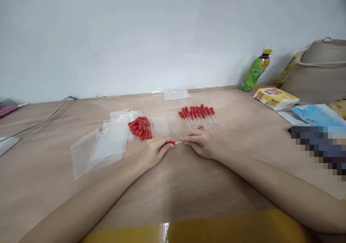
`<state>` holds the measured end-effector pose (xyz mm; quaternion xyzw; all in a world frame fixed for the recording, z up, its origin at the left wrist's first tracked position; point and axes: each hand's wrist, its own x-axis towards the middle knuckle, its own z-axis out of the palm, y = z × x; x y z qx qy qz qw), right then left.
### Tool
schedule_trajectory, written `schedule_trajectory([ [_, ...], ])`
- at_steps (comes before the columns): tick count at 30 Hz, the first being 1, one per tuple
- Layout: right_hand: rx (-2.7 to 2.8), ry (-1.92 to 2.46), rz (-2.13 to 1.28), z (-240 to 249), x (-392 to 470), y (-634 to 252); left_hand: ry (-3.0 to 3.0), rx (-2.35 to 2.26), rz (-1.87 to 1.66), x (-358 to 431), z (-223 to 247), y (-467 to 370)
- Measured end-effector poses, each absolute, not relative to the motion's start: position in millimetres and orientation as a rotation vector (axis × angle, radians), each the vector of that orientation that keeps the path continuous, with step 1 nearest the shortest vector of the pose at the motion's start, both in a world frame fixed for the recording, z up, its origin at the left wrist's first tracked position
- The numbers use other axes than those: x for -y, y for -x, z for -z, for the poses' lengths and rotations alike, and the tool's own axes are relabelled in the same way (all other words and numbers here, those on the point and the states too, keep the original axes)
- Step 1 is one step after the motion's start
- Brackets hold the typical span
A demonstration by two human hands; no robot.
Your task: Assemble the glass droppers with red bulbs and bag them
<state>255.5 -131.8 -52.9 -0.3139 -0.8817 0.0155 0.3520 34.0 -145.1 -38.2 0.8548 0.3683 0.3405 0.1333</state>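
My left hand (156, 150) is closed around a red rubber dropper bulb (172, 142), with only its end showing. Between my hands runs a thin clear glass tube (177, 142), one end at the bulb. The fingertips of my right hand (200, 142) pinch the tube's other end. Just beyond my left hand lies a pile of loose red bulbs (140, 127). A row of bare glass tubes (163, 125) lies to the right of that pile. Past my right hand, several droppers with red bulbs on glass tubes (200, 115) lie side by side.
Clear plastic bags (110, 138) lie on the left, and another stack of bags (177, 94) is by the wall. At the right stand a green drink bottle (255, 72), a yellow tissue pack (275, 98) and a grey bag (313, 77). A cable (48, 115) crosses the far left.
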Motion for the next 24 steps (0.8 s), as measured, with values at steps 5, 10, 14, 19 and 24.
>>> schedule_trajectory([
  [5, 2.334, 0.788, 0.012, 52.5, 130.0, -256.7, -2.527, -1.024, -0.930, 146.0, 37.5, -34.1],
  [10, 2.337, 0.843, 0.180, 49.9, 136.2, -252.0, -2.564, -1.097, -0.908, 145.2, 38.4, -35.0],
  [14, 2.276, 0.851, 0.134, 51.7, 134.6, -250.2, -2.527, -1.170, -0.980, 142.0, 36.9, -33.5],
  [19, 2.231, 0.865, 0.012, 57.4, 127.2, -253.9, -2.493, -1.142, -1.032, 138.9, 35.7, -31.2],
  [24, 2.263, 0.799, 0.000, 55.8, 130.5, -251.9, -2.426, -1.086, -1.035, 140.3, 36.9, -32.3],
])
